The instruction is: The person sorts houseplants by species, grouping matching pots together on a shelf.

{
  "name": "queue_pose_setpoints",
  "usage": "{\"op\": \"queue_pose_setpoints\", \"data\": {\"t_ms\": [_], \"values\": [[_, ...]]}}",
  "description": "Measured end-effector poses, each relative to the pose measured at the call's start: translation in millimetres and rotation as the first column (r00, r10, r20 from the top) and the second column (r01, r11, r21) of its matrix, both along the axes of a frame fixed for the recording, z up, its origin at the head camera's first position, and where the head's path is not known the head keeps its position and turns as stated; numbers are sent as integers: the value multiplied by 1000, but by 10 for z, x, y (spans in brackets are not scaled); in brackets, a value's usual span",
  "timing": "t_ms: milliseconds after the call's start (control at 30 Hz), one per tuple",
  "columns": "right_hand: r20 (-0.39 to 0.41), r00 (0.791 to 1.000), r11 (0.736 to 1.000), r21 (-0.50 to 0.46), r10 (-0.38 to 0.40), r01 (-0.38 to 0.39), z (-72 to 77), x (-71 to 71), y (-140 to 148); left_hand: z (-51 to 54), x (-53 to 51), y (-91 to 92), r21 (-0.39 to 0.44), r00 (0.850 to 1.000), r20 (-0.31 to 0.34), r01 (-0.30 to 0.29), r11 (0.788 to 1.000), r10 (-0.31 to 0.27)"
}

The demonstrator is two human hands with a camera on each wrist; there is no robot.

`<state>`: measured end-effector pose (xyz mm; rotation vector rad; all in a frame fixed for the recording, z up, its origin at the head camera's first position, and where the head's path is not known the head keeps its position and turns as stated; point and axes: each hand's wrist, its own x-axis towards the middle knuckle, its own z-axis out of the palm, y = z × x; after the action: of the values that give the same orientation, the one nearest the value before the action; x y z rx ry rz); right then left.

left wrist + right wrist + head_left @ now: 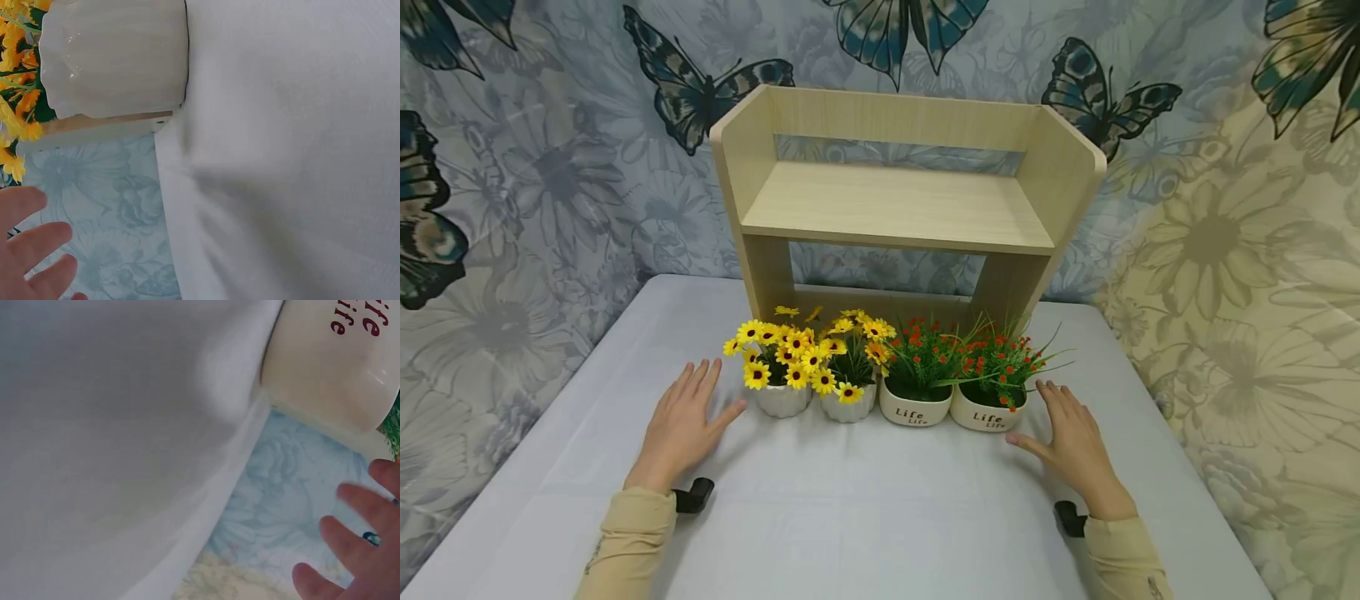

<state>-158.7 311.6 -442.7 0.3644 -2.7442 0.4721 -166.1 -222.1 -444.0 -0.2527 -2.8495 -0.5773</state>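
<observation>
Flowerpots (913, 409) on the table (865, 517) stand between left grip (682, 432) at nine o'clock and right grip (1069, 442) at three, both empty, fingers spread. Two toward nine hold yellow flowers (797, 342); two toward three, lettered "Life Life", hold red blooms (1002, 379).

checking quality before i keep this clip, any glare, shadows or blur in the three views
Head: the left hand and right hand throw soft shadows on the white tabletop; left wrist: tiny glints on the white pot, a blurry-edged shadow across the tabletop; right wrist: a small glint on the "Life" pot, tabletop dim and soft.
</observation>
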Motion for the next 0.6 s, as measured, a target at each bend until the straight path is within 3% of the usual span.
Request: {"op": "queue_pose_setpoints", "data": {"t_ms": [100,300,600], "values": [[0,1000,999,-43,21,-21,3,-52,-16,44,-10,8,81,999,-31,-10,997,13],[137,988,981,-191,66,-39,42,-181,-45,128,-37,39,213,994,-80,-54,976,72],[261,962,953,-302,82,1,79,-273,-100,319,-145,117,324,987,-132,-47,945,95]]}}
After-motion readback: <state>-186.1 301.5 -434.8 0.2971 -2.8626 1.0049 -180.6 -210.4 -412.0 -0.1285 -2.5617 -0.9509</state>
